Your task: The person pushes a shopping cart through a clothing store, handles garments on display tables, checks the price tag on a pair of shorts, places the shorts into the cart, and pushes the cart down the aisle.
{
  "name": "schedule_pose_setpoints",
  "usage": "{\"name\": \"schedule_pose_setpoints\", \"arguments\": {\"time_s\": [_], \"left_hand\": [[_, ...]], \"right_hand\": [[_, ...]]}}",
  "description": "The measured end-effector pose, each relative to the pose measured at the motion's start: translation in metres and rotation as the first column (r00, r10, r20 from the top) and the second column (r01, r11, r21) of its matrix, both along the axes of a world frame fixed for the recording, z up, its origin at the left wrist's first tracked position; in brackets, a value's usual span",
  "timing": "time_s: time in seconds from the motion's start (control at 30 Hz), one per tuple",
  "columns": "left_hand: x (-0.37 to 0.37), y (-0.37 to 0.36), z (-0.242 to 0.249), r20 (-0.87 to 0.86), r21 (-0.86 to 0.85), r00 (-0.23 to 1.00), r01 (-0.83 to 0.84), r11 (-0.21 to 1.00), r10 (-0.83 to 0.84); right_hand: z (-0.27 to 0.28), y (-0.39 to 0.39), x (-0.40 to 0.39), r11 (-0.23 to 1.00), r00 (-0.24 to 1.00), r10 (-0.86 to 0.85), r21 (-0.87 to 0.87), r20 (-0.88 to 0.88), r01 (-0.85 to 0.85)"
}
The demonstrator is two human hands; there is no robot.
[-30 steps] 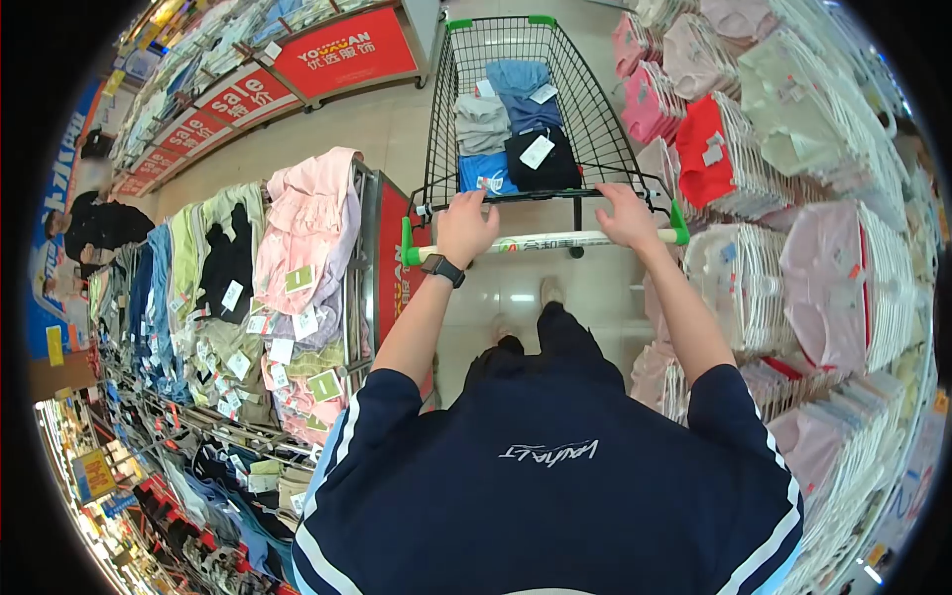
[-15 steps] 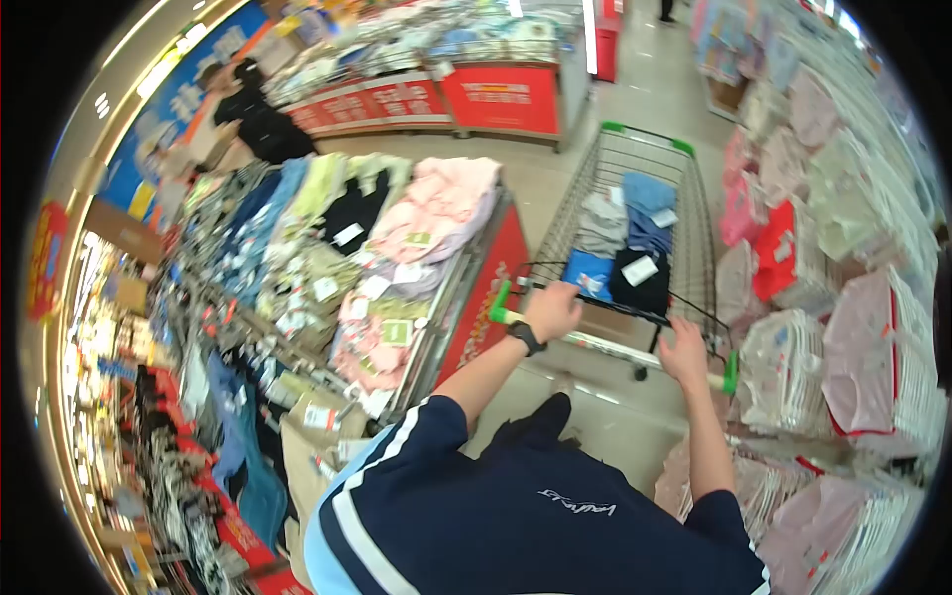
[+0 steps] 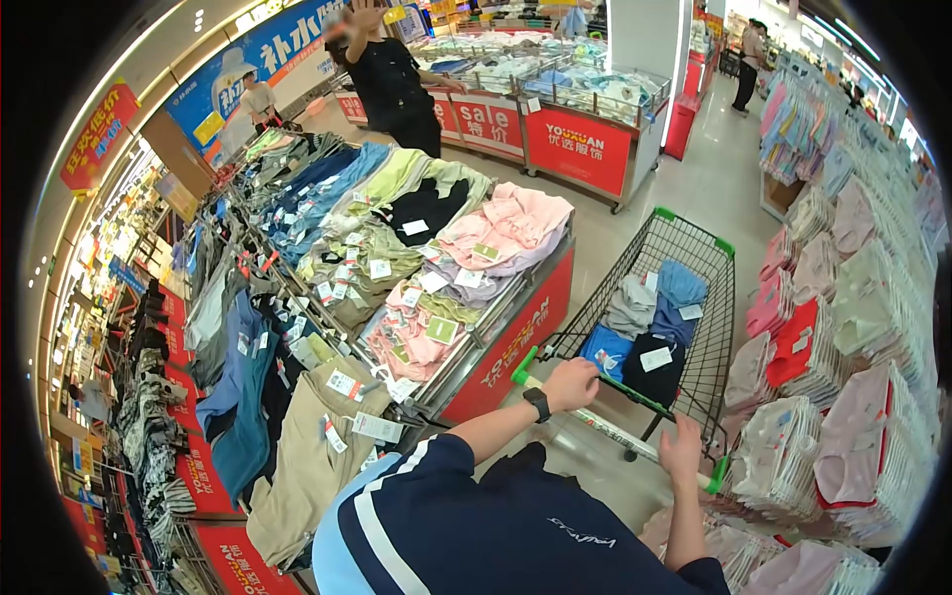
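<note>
A wire shopping cart (image 3: 727, 297) with green corners stands ahead of me. My left hand (image 3: 572, 385), with a dark watch on its wrist, is curled over the left part of the cart's push handle (image 3: 622, 436). Farther right, my right hand (image 3: 680, 446) is closed on the same handle. Folded clothes lie inside the basket: a grey garment (image 3: 631, 307), blue denim (image 3: 678, 288), a bright blue piece (image 3: 607, 350) and a black one (image 3: 654, 373) with a white tag. Both palms and part of the fingers are hidden.
To the left, a display table with red panels (image 3: 526, 332) holds piled, tagged clothes. Pink and pale garments (image 3: 855, 436) hang along the right side. A person in black (image 3: 397, 94) stands behind the table, one hand raised. Another person (image 3: 751, 64) stands down the aisle.
My view has lifted, so the cart, table and racks appear lower in the picture. The person in black now raises a hand. Both my hands remain on the handle.
</note>
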State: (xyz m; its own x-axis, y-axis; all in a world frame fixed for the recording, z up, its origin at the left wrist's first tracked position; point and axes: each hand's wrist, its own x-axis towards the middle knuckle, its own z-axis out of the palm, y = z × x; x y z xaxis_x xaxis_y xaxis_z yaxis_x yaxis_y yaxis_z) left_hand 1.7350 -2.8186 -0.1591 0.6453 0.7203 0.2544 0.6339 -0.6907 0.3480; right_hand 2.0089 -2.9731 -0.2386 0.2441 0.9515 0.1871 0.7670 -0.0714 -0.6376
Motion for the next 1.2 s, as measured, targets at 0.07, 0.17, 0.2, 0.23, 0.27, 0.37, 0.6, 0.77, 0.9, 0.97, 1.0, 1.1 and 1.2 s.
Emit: {"name": "schedule_pose_setpoints", "arguments": {"time_s": [0.07, 0.17, 0.2, 0.23, 0.27, 0.37, 0.6, 0.77, 0.9, 0.97, 1.0, 1.1, 1.2], "left_hand": [[-0.005, 0.000, -0.003, 0.087, -0.013, 0.996, 0.018, 1.000, -0.016], [-0.008, 0.001, 0.007, 0.167, -0.105, 0.986, -0.003, 0.995, 0.020], [-0.007, 0.002, 0.012, 0.204, -0.156, 0.978, -0.006, 0.988, 0.038], [0.000, -0.005, 0.034, 0.377, -0.212, 0.923, 0.014, 0.977, 0.068], [0.012, -0.008, 0.070, 0.465, -0.144, 0.885, 0.042, 0.989, 0.030], [0.042, -0.020, 0.238, 0.777, 0.083, 0.578, 0.298, 0.951, -0.249], [0.030, -0.030, 0.379, 0.588, 0.806, -0.193, 0.227, 0.547, -0.785], [-0.020, -0.006, 0.195, 0.721, -0.401, 0.658, 0.144, 0.905, 0.215], [-0.137, 0.025, -0.011, 0.533, -0.617, 0.621, -0.180, 0.767, 0.574], [-0.141, 0.046, -0.020, 0.664, -0.524, 0.536, -0.166, 0.836, 0.522], [-0.143, 0.051, -0.029, 0.651, -0.617, 0.453, -0.151, 0.772, 0.609], [-0.170, 0.059, -0.096, 0.472, -0.836, 0.289, -0.154, 0.527, 0.833], [-0.229, -0.005, -0.269, -0.252, -0.596, 0.797, -0.575, 0.561, 0.549]], "right_hand": [[0.003, -0.002, -0.005, 1.000, 1.000, -0.018, -0.021, -0.008, 0.018], [0.008, 0.004, -0.006, 0.999, 1.000, -0.016, -0.049, 0.026, 0.018], [0.012, 0.002, -0.006, 0.997, 0.999, -0.023, -0.067, 0.046, 0.026], [0.008, 0.002, -0.007, 0.997, 0.998, -0.029, -0.070, 0.060, 0.033], [0.007, 0.004, -0.006, 0.998, 0.998, -0.038, -0.052, 0.054, 0.041], [0.002, 0.004, -0.009, 1.000, 0.999, 0.009, -0.003, 0.034, -0.009], [0.000, -0.003, 0.005, 1.000, 0.999, 0.023, 0.000, -0.047, -0.023], [-0.005, -0.010, 0.022, 1.000, 0.998, -0.012, -0.008, -0.069, 0.012], [0.018, 0.001, -0.003, 0.999, 1.000, -0.012, -0.048, -0.021, 0.011], [0.017, 0.001, -0.007, 0.998, 0.999, 0.008, -0.066, -0.045, -0.011], [0.023, 0.002, 0.001, 0.997, 0.999, 0.025, -0.078, -0.036, -0.027], [0.018, 0.003, 0.008, 0.998, 0.999, 0.046, -0.033, -0.013, -0.046], [0.020, 0.007, 0.015, 0.996, 0.997, 0.070, -0.052, 0.008, -0.070]]}}
